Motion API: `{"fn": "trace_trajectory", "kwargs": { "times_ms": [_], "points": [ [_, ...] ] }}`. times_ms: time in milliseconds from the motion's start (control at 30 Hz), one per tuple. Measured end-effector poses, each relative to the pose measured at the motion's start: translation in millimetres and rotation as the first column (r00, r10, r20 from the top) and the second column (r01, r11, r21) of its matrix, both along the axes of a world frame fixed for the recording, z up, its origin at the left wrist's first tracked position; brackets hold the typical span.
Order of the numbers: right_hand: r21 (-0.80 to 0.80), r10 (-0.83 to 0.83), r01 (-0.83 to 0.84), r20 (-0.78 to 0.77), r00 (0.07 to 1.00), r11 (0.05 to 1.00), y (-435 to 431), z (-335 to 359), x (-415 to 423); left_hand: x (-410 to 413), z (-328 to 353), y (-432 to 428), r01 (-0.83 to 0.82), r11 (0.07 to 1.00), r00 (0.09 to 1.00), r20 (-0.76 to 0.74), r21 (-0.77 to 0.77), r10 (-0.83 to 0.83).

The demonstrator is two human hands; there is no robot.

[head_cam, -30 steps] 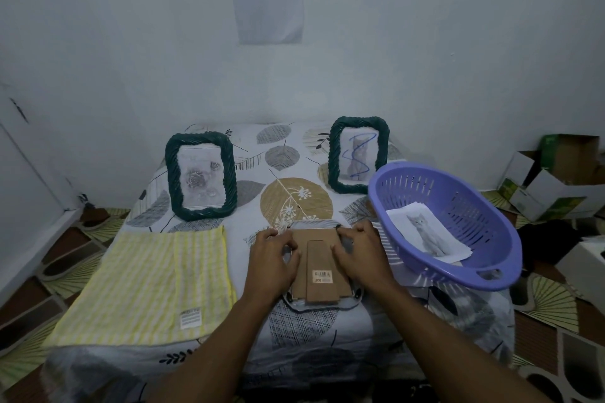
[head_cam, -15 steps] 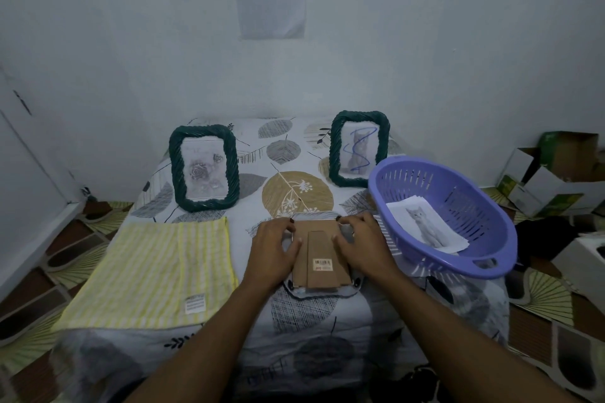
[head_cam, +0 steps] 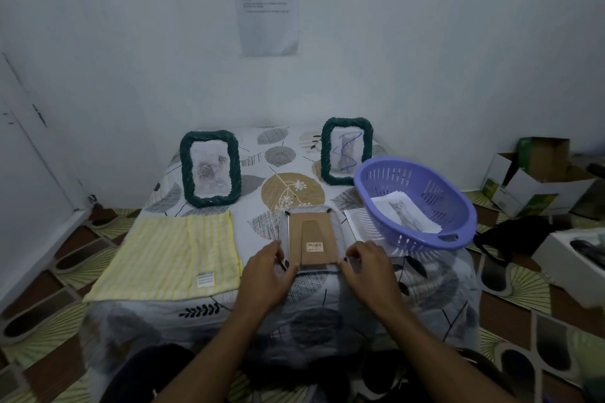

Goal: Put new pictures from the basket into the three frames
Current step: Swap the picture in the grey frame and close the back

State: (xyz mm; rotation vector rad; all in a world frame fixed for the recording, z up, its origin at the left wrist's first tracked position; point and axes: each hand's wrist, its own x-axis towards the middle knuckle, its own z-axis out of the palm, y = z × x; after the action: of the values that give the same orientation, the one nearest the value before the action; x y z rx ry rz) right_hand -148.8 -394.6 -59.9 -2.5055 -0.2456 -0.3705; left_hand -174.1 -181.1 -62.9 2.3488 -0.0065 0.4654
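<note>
Front centre, frame (head_cam: 312,239) face-down, L hand (head_cam: 270,268), R hand (head_cam: 366,263) prob. gripping corners

Table (head_cam: 294,193) bears upright frames (head_cam: 210,170), a flat frame (head_cam: 312,239), basket (head_cam: 358,178), towel (head_cam: 170,252).

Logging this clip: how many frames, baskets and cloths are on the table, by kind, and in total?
Frames: 3 (left green frame, right green frame, face-down frame)
Baskets: 1 (purple basket)
Cloths: 1 (yellow cloth)
Total: 5
</note>
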Motion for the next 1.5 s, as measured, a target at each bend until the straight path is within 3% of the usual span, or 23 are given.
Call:
{"fn": "trace_trajectory", "kwargs": {
  "times_ms": [233, 533, 867, 1200, 1500],
  "points": [
    [0.060, -0.054, 0.052, 0.033, 0.998, 0.997, 4.0, -9.8, -1.5, 1.1, -2.1, 1.2, -0.001, 0.996, 0.999, -0.034, -0.094, -0.003],
    [0.155, -0.021, 0.019, 0.011, 1.000, 0.988, 3.0, -11.2, -3.2, -0.9, -0.9, 1.4, 0.050, 0.998, 0.999, 0.010, -0.036, -0.050],
    [0.122, -0.036, 0.044, -0.070, 0.997, 0.992, 4.0, -7.8, -2.5, 1.5, -3.4, 4.0, 0.061, 0.996, 0.998, -0.037, 0.059, -0.058],
    [0.177, -0.023, 0.033, -0.058, 0.998, 0.984, 3.5, -8.3, -1.3, 4.9, -4.2, 5.9, 0.069, 0.997, 0.996, -0.055, 0.042, -0.067],
    [0.112, 0.020, -0.009, -0.099, 0.995, 0.994, 0.4, -4.5, -0.3, 5.7, -3.8, 5.9, 0.072, 0.997, 0.996, -0.064, 0.037, -0.070]
  ]
}}
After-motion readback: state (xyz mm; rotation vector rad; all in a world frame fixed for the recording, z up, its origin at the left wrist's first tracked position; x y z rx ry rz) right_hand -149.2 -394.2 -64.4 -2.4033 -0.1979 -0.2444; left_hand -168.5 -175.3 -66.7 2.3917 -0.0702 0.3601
